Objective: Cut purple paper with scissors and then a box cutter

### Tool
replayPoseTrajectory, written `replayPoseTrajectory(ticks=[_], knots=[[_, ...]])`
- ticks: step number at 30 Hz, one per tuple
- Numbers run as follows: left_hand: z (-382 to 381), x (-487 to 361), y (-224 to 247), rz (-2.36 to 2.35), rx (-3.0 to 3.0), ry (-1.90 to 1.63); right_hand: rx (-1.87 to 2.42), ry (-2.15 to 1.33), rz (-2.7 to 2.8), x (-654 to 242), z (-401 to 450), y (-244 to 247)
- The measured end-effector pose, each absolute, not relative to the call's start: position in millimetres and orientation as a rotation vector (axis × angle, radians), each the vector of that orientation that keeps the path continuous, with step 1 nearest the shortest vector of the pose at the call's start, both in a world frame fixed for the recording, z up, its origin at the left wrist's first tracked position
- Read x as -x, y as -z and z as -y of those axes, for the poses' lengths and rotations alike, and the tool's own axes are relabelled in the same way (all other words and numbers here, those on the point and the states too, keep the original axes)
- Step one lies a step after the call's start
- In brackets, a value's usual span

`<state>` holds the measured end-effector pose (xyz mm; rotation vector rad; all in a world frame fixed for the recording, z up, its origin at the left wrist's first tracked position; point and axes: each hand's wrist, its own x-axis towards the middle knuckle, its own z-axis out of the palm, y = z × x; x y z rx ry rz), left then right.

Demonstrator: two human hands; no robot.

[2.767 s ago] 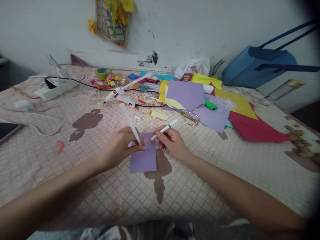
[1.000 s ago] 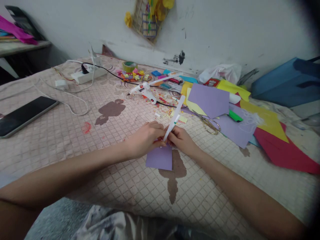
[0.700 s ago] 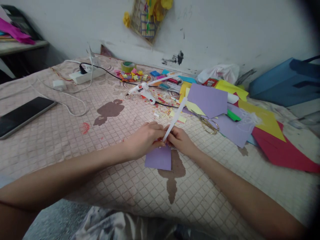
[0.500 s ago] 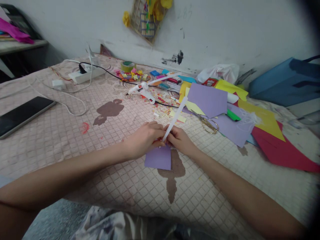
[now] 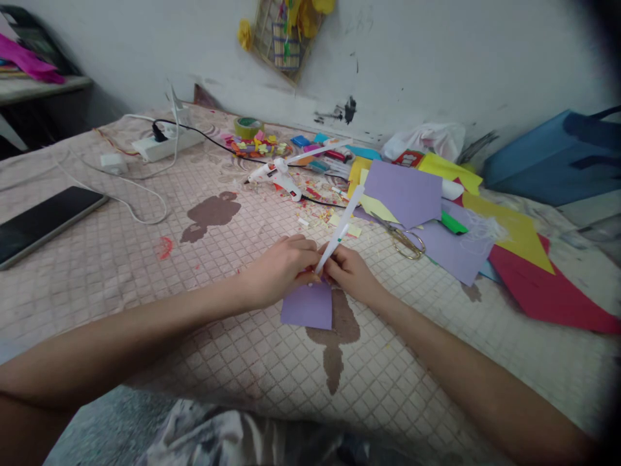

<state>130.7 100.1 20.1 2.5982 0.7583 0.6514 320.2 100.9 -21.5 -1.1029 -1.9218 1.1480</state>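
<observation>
Grasping, left: left hand [image 5: 279, 275], at frame centre, fingers closed around the lower part of a white stick [image 5: 350, 208] that leans up and right; its foot is hidden.
Grasping, right: right hand [image 5: 352, 273], fingers closed on a white pen [image 5: 342, 233] with a green band, mostly hidden behind the stick.
Paper, small purple: small purple card [image 5: 306, 309], below centre, its upper part under the hands; near edge straight, facing the frame's bottom.
Cloth: patterned cloth [image 5: 388, 369], spreading from the card's near edge to the table's front edge, and leftward to the phone [image 5: 48, 223] at the left margin.
Beyond the hands: glue gun [image 5: 279, 171], upper centre; scissors [image 5: 395, 231], right of centre, near the stick.
Right side: large purple sheet [image 5: 405, 194] and red sheet [image 5: 543, 285], the latter reaching the right margin.
</observation>
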Motion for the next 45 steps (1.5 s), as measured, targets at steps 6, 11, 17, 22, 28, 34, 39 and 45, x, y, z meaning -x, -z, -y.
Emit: replayPoseTrajectory(ticks=[6, 11, 17, 22, 28, 34, 39, 45], knots=[[-99.9, -130.5, -21.2, -0.77, -2.599, -0.624, 1.128, -1.116, 1.904, -322.9, -96.7, 23.6], [-99.7, -129.9, -21.2, -0.78, -2.585, -0.601, 1.133, -1.099, 1.899, -324.8, -90.3, 22.0], [-99.5, -130.3, -22.7, -0.783, -2.562, -0.597, 1.136, -1.044, 1.904, -325.9, -82.0, 17.7], [-99.8, -130.9, -23.1, -0.771, -2.564, -0.608, 1.121, -1.019, 1.907, -328.3, -76.1, 18.7], [-99.1, -130.1, -22.2, -0.77, -2.565, -0.617, 1.093, -0.948, 1.934, -333.3, -69.1, 23.7], [-99.1, -130.0, -22.5, -0.795, -2.58, -0.587, 1.038, -0.814, 2.026, -335.0, -62.5, 23.9], [-99.0, -129.9, -22.6, -0.804, -2.589, -0.585, 1.059, -0.638, 2.136, -333.6, -57.9, 18.5], [-98.5, -129.7, -23.0, -0.796, -2.572, -0.592, 0.974, -0.479, 2.246, -334.9, -53.0, 18.2]])
